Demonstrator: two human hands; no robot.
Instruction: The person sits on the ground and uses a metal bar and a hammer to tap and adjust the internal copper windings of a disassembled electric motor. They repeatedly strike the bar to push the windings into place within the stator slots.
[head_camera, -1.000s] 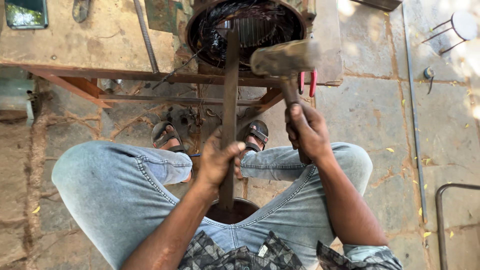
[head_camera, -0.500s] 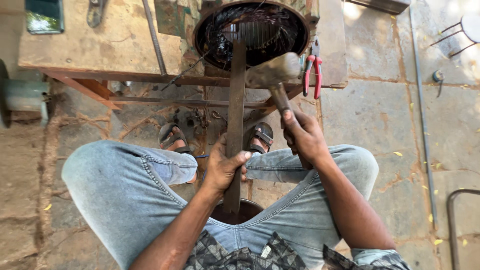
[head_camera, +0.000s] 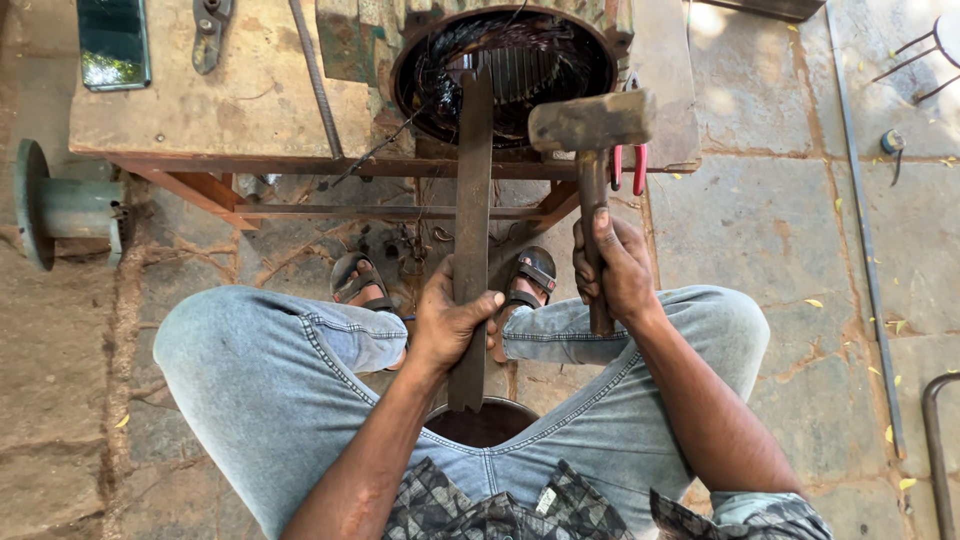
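A seated person in blue jeans works at a low, worn tabletop (head_camera: 180, 120), seen from above. At far left a dark phone (head_camera: 113, 40) lies on the tabletop, a metal tool (head_camera: 210, 30) just right of it, and a green flanged cylinder (head_camera: 55, 208) rests on the stone floor beside the bench. At centre, the left hand (head_camera: 450, 320) is clamped around one long flat steel bar (head_camera: 472, 230); the bar's long axis runs near to far, its far end reaching into the wound interior of one round motor stator (head_camera: 510, 75) on the tabletop, its near end pointing toward the person's lap. To the right, the right hand (head_camera: 615, 270) is closed tight on the handle of one hammer (head_camera: 590, 125), whose head hangs just right of the bar's far half, near the stator's rim. The hammer hand is the nearer to the stator. Red-handled pliers (head_camera: 630, 165) show behind the hammer. Two sandalled feet (head_camera: 535, 275) rest below.
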